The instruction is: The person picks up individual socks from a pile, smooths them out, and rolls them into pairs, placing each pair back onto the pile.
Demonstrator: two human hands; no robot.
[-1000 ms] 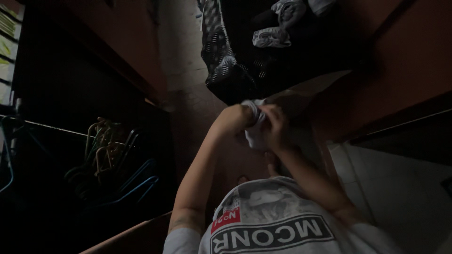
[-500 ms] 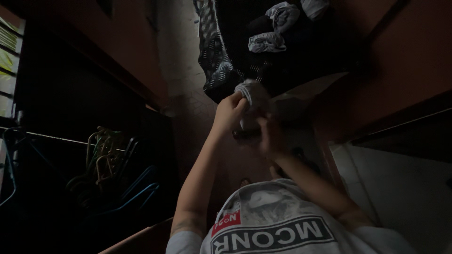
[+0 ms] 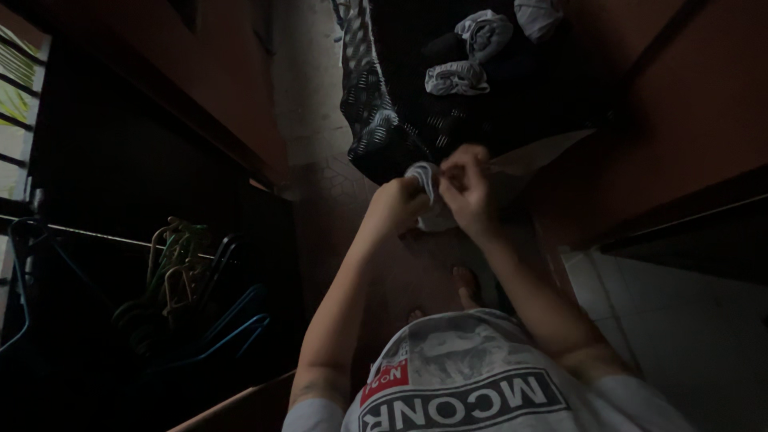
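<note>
Small pale cloth point(image 3: 430, 200): pinched between fingers of left hand point(image 3: 394, 206) and right hand point(image 3: 468, 188), above dark laundry pile point(image 3: 448, 88). Risk: loose pinch, cloth dropped to floor.

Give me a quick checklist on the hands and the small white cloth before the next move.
1. Left hand gripping the small white cloth: ok.
2. Right hand pinching the same cloth: ok.
3. Cloth held up off the floor: ok.
4. Whether the cloth is fully rolled: cannot tell, both hands cover most of it.
5. Rolled pieces already lying on the dark pile beyond the hands: ok.
6. Lighting good enough for detail: not ok, the scene is dim.
</note>
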